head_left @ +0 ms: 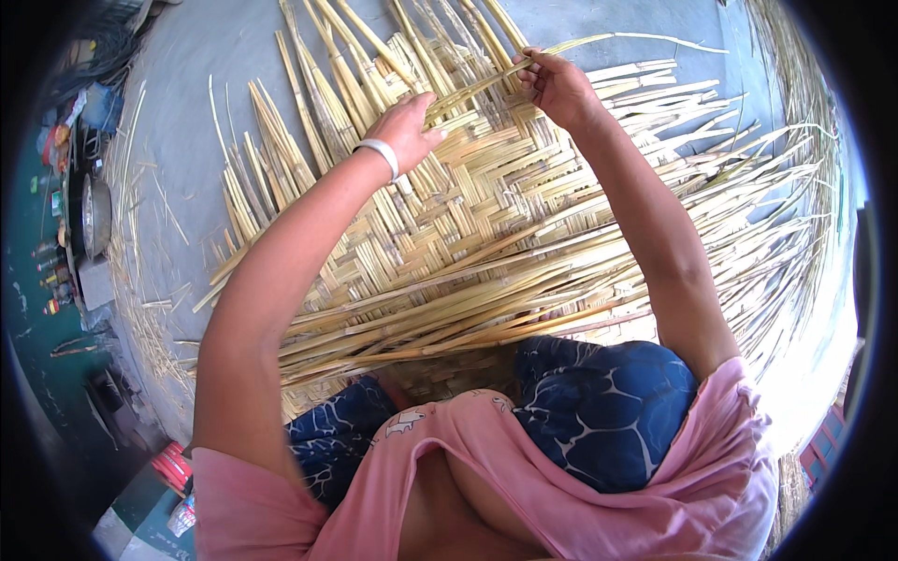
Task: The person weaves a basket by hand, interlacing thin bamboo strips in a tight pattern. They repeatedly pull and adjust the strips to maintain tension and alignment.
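Note:
A half-woven mat of flattened yellow reed strips lies on the floor in front of me, its loose strip ends fanning out at the far side and to the right. My left hand, with a white band at the wrist, is closed at the far part of the weave. From it a greenish reed strip runs up and to the right. My right hand pinches this same strip between thumb and fingers, and its thin tail curves away past the hand. The left fingertips are partly hidden.
A bundle of loose reed strips lies across the mat's near side, close to my knees. More reeds are heaped along the far right. On the left are a metal pan and small colourful items beside a green surface.

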### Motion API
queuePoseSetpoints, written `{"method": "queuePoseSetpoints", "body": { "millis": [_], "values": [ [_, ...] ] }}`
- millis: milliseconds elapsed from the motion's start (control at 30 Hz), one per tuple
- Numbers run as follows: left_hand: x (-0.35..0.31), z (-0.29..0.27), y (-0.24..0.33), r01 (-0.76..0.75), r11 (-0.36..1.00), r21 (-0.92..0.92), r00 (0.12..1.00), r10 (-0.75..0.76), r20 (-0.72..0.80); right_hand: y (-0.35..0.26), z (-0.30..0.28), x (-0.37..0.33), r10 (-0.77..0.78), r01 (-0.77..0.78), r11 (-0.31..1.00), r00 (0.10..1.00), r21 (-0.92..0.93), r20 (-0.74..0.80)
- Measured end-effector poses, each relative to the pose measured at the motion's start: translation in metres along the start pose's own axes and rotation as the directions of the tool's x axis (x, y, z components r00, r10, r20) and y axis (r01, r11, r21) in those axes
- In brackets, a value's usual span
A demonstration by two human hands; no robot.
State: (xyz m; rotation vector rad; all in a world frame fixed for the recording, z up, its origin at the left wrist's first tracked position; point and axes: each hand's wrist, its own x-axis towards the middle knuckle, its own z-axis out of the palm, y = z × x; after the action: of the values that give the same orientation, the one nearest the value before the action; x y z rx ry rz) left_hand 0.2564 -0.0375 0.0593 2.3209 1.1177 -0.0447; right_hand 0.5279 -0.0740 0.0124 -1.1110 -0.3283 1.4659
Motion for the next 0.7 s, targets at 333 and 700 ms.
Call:
{"method": "queuePoseSetpoints", "body": {
  "millis": [333, 700],
  "values": [
    [0.055, 0.010, -0.011, 0.298, 0.932, -0.207, 0.955, -0.292, 0.057, -0.009, -0.010, -0.001, 0.056, -0.079, 0.993, 0.969, 0.085, 0.241],
    [0.020, 0.030, 0.011, 0.296, 0.872, -0.390, 0.652, -0.482, -0.585, -0.002, 0.076, 0.047, -0.127, 0.397, -0.054, 0.907, -0.916, 0.401]
  ]
}}
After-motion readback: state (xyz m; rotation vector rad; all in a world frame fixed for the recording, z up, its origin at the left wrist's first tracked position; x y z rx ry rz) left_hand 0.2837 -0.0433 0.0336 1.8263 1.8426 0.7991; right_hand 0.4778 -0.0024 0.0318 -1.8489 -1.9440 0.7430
